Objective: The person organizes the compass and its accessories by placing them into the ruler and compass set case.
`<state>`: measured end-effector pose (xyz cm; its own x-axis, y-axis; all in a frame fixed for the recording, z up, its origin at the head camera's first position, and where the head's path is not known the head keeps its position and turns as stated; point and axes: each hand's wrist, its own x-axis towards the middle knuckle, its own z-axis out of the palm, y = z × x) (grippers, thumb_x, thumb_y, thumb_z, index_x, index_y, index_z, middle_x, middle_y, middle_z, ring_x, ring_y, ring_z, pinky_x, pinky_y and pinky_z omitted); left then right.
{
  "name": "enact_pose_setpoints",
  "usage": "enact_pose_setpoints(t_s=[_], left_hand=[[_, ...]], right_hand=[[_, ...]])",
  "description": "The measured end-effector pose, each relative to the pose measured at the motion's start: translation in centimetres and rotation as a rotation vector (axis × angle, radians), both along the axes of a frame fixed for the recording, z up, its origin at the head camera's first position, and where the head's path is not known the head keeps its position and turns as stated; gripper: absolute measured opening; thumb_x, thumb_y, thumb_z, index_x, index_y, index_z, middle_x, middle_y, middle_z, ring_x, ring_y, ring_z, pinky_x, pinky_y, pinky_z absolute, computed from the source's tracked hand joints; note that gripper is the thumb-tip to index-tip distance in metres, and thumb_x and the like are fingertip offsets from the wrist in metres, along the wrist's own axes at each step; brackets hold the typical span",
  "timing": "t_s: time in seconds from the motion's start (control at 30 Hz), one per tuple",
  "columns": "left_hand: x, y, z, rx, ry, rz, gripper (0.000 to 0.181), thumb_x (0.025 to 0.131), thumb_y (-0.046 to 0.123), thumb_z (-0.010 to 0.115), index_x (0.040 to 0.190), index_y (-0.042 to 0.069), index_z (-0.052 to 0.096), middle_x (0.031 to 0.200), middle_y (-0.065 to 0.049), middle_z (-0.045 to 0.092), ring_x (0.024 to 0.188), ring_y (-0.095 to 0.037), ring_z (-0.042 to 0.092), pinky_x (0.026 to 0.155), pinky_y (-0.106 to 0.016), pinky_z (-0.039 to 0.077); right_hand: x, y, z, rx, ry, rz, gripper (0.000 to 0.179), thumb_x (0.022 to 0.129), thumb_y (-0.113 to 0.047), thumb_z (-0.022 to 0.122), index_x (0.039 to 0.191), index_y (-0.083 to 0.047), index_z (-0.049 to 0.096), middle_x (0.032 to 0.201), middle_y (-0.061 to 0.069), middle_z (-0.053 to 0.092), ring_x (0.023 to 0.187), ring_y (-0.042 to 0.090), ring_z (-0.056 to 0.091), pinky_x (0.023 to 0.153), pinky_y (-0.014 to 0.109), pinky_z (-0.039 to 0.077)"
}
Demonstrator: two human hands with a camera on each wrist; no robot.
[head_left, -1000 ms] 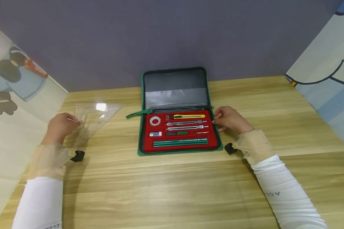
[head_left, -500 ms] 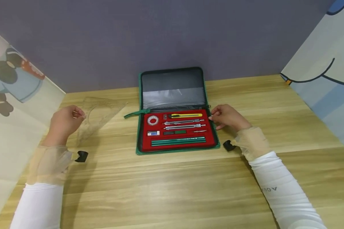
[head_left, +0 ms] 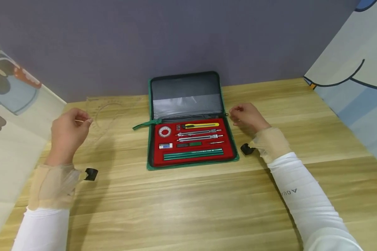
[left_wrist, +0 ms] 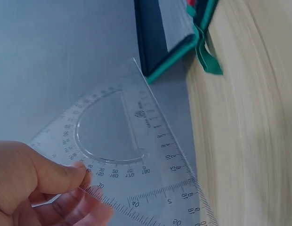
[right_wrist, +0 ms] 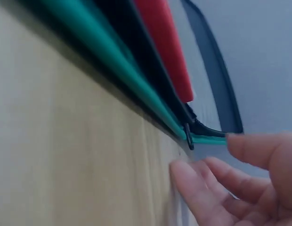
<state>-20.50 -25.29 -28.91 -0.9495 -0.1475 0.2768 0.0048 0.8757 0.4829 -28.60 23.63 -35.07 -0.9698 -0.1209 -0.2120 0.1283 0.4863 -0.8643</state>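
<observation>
My left hand (head_left: 67,136) pinches a clear plastic set square (left_wrist: 158,181) by one edge, raised over the left of the table. It has a half-round protractor cutout and printed scales. An unzipped green drawing-set case (head_left: 193,166) lies open at the centre, lid leaning back. Its red insert (head_left: 204,129) holds a yellow utility knife (head_left: 201,125), two metal compasses (head_left: 199,138), green pencils (head_left: 193,154), an eraser (head_left: 165,146) and a white ring-shaped piece (head_left: 164,131). Beside the zipper pull (right_wrist: 189,136), my right hand (head_left: 248,116) holds nothing, its fingers loosely bent.
A green wrist strap (head_left: 147,124) sticks out left of the case. The wooden table (head_left: 176,209) meets a grey panel (head_left: 188,38) behind, close to the lid. Printed walls stand on the left and right. A black camera mount (head_left: 91,174) juts from the left wrist.
My left hand has lifted the set square off the table, up and toward the back. My right hand has come away from the case's right edge and moved slightly up.
</observation>
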Motion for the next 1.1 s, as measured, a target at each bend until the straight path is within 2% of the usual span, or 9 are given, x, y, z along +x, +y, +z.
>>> enact_pose_setpoints(t_s=[0.1,0.2,0.43,0.53,0.63,0.67,0.77,0.93,1.1], left_hand=[[0.3,0.7,0.1,0.026,0.074,-0.006,0.017,0.091,0.013,0.058,0.100,-0.001,0.061,0.099,-0.021,0.065,0.067,0.011,0.048,0.060,-0.014,0.036],[0.5,1.4,0.2,0.049,0.131,-0.012,0.015,0.090,0.011,0.058,0.099,-0.001,0.062,0.098,-0.021,0.066,0.065,0.021,0.035,0.063,-0.013,0.034],[1.0,3.0,0.6,0.151,0.155,-0.051,0.017,0.090,0.012,0.059,0.100,-0.002,0.062,0.099,-0.019,0.064,0.071,0.014,0.043,0.064,-0.010,0.038],[0.9,3.8,0.5,0.225,0.188,-0.123,0.014,0.089,0.005,0.061,0.099,-0.005,0.060,0.094,-0.016,0.063,0.070,0.013,0.049,0.062,-0.007,0.042],[0.9,4.6,0.3,0.329,0.188,-0.190,0.013,0.087,0.002,0.062,0.098,-0.005,0.059,0.091,-0.004,0.061,0.072,0.007,0.055,0.063,-0.010,0.047],[1.0,4.8,0.3,0.363,0.177,-0.201,0.013,0.087,0.002,0.063,0.098,-0.004,0.059,0.090,0.000,0.060,0.073,0.005,0.056,0.064,-0.011,0.048],[1.0,5.7,0.5,0.481,0.149,-0.235,0.011,0.087,0.004,0.063,0.097,0.001,0.059,0.091,0.006,0.059,0.077,-0.002,0.059,0.066,-0.015,0.051],[0.6,7.1,0.7,0.689,0.206,-0.321,0.009,0.085,-0.004,0.063,0.090,0.003,0.060,0.088,0.001,0.062,0.075,-0.009,0.061,0.065,-0.019,0.052],[-0.1,8.7,0.1,0.799,0.307,-0.399,0.015,0.081,-0.011,0.064,0.085,0.002,0.060,0.085,-0.002,0.062,0.073,-0.011,0.062,0.063,-0.021,0.053]], right_hand=[[-1.3,-0.7,0.0,0.125,0.086,0.009,0.040,0.097,-0.018,0.043,0.126,0.009,0.050,0.119,0.024,0.055,0.104,0.029,0.055,0.087,0.036,0.049],[-2.7,-1.5,-0.3,0.132,0.106,0.022,0.043,0.098,-0.017,0.040,0.131,0.010,0.044,0.130,0.027,0.048,0.116,0.034,0.048,0.098,0.041,0.040],[-5.2,-2.5,-1.3,-0.187,-0.058,-0.049,0.049,0.101,-0.014,0.035,0.144,0.009,0.024,0.145,0.024,0.031,0.131,0.033,0.036,0.107,0.042,0.032],[-5.5,-2.4,-1.6,-0.345,-0.094,-0.101,0.040,0.101,-0.015,0.037,0.136,0.004,0.036,0.121,0.014,0.050,0.106,0.018,0.053,0.092,0.028,0.044],[-5.5,-2.2,-1.9,-0.600,-0.114,-0.149,0.020,0.100,-0.011,0.038,0.115,-0.001,0.046,0.090,0.000,0.052,0.076,0.008,0.049,0.068,0.020,0.044],[-5.4,-2.2,-2.0,-0.680,-0.116,-0.155,0.013,0.100,-0.010,0.039,0.108,-0.002,0.046,0.083,-0.002,0.052,0.071,0.007,0.049,0.062,0.019,0.043],[-5.5,-2.1,-2.1,-0.856,-0.104,-0.157,0.008,0.099,-0.005,0.038,0.098,-0.003,0.046,0.080,0.000,0.056,0.073,0.009,0.053,0.062,0.019,0.045],[-5.4,-2.3,-1.8,-0.983,-0.048,-0.146,0.008,0.097,-0.001,0.040,0.097,-0.001,0.048,0.080,0.003,0.059,0.073,0.012,0.056,0.064,0.022,0.048],[-5.0,-2.1,-1.4,-1.042,0.005,-0.095,0.010,0.096,0.002,0.043,0.099,0.000,0.052,0.084,0.006,0.062,0.074,0.015,0.060,0.066,0.024,0.051]])
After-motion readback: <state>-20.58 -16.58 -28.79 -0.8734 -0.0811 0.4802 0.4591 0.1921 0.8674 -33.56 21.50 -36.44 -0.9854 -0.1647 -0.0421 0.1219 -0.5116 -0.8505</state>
